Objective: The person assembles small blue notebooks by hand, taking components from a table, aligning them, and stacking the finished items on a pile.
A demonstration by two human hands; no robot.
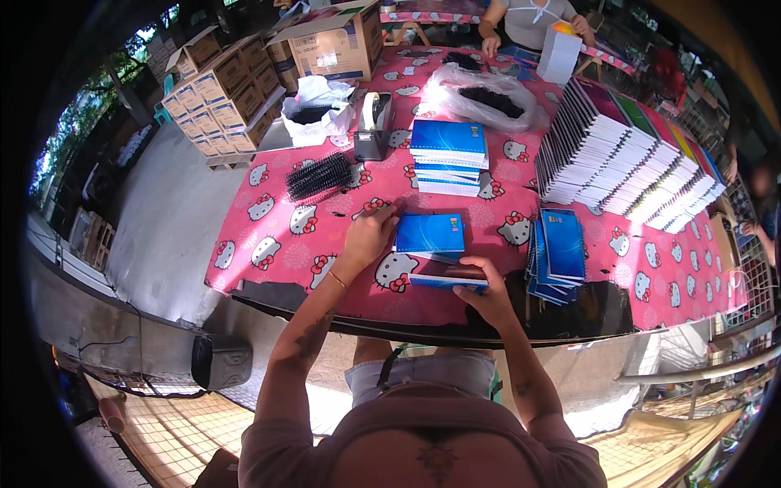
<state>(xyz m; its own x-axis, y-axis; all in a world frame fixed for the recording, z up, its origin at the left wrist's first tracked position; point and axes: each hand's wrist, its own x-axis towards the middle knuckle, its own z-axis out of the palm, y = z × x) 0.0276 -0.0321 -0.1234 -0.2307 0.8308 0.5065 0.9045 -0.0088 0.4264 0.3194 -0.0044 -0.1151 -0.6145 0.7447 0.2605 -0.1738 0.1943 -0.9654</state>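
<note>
A blue-covered notebook [429, 233] lies in front of me in the middle of the table. At its left edge is my left hand [372, 234], fingers bent together in shadow; whatever they hold is hidden. Nearer to me, my right hand [486, 286] grips the right end of another blue notebook [439, 282], tilted on its edge, thumb on the near side and fingers on the far side. Beyond them sits a stack of blue notebooks [447, 140]. To the right, several blue notebooks [561, 244] lie in a fanned pile. Black spiral coils [319, 176] stand bundled at the left.
A tape dispenser [373, 134], a white bag [316, 122] and a clear plastic bag [488, 93] of black coils stand farther back. Long rows of bound notebooks [610, 159] fill the right. Cartons [325, 49] rise at the back left. Across the table, another person [537, 24] handles papers.
</note>
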